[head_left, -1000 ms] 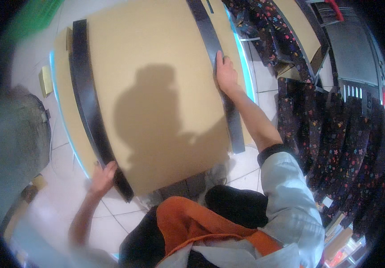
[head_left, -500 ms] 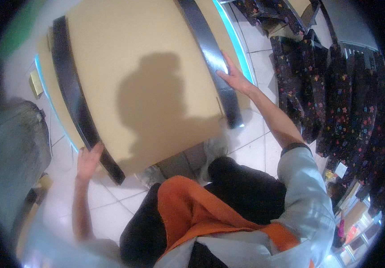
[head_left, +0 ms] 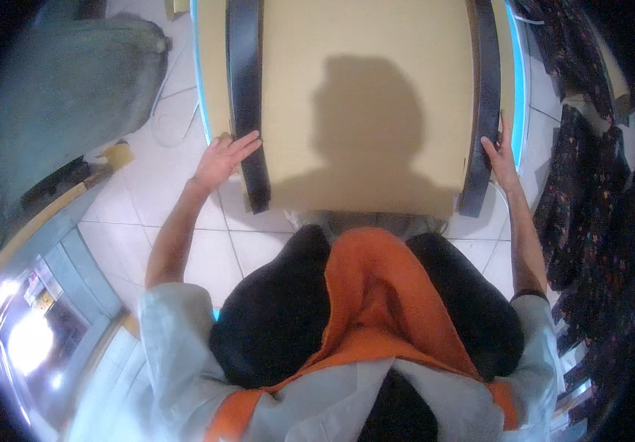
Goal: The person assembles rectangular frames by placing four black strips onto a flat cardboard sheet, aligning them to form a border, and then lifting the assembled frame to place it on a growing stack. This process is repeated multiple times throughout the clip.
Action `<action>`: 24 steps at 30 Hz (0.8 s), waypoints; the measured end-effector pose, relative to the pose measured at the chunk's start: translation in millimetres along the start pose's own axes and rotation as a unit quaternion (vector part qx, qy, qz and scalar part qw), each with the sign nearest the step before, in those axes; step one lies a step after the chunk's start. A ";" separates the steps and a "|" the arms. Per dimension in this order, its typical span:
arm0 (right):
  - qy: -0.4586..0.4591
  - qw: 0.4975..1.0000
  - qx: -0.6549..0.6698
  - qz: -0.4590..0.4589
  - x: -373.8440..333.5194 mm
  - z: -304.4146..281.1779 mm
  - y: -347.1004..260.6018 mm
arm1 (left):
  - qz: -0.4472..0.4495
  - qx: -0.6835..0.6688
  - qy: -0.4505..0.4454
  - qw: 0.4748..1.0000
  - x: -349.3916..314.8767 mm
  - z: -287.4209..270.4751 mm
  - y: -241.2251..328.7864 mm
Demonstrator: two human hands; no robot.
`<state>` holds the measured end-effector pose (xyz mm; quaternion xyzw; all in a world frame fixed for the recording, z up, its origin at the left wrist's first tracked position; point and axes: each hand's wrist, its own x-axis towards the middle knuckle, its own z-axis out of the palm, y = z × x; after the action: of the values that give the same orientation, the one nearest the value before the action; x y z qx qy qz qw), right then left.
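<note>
A large tan panel [head_left: 288,96] lies in front of me, a blue edging showing past both its sides. One long dark strip [head_left: 246,81] runs along its left part, another dark strip [head_left: 485,74] along its right. My left hand [head_left: 222,162] rests at the near part of the left strip, two fingers stretched over its top and the others bent at the outer side. On the right strip lies the thumb of my right hand [head_left: 503,156], while its fingers extend along the strip's outer side, apart from the thumb.
Dark floral cloth [head_left: 583,169] hangs or lies along the right. A grey covered bulk [head_left: 82,88] stands at the left, with a shiny reflective surface [head_left: 34,339] nearer me. White floor tiles [head_left: 185,247] show between. A thin white cord [head_left: 163,136] loops on the floor.
My view has turned, so the panel now appears straight ahead rather than slanted. Both hands stay at the strips; the left hand's fingers now reach across its strip.
</note>
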<state>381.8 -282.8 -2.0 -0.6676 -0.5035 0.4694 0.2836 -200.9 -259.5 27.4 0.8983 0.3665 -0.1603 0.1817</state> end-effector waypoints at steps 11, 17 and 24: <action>0.012 0.999 -0.023 0.035 -40.4 1.5 1.6 | 0.022 0.002 -0.019 1.000 -8.6 6.4 -7.7; 0.022 0.989 0.087 0.118 -32.8 -11.2 15.0 | -0.009 -0.011 -0.111 0.994 -3.9 -32.1 6.4; 0.026 0.979 0.175 0.100 -16.3 -12.9 28.9 | -0.105 -0.379 -0.002 0.919 -4.7 2.0 -5.2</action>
<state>404.5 -306.4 -15.8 -0.6667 -0.3364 0.5589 0.3604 -208.1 -259.7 26.5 0.7184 0.4916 -0.0294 0.4913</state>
